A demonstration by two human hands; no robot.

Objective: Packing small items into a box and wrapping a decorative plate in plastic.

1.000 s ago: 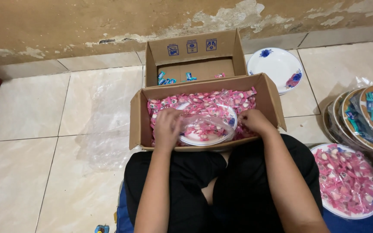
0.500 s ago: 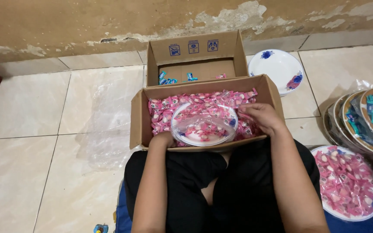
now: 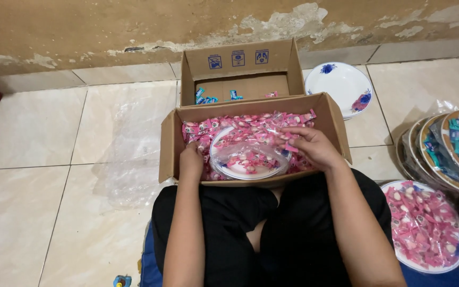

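- Since half a second ago, the right hand (image 3: pixel 314 147) has lifted off the sweets and now pinches a few pink ones above the plate.
- Near the wall, a second open box (image 3: pixel 243 72) holds only a few blue sweets.
- By the person's lap, the big cardboard box (image 3: pixel 168 154) is still very full of pink sweets (image 3: pixel 251 125), so lots are left.
- Wrapped in clear plastic, the plate (image 3: pixel 251 159) sits against the box's near edge, only partly filled.
- Curled closed, the left hand (image 3: pixel 190 162) grips the plate's left rim.
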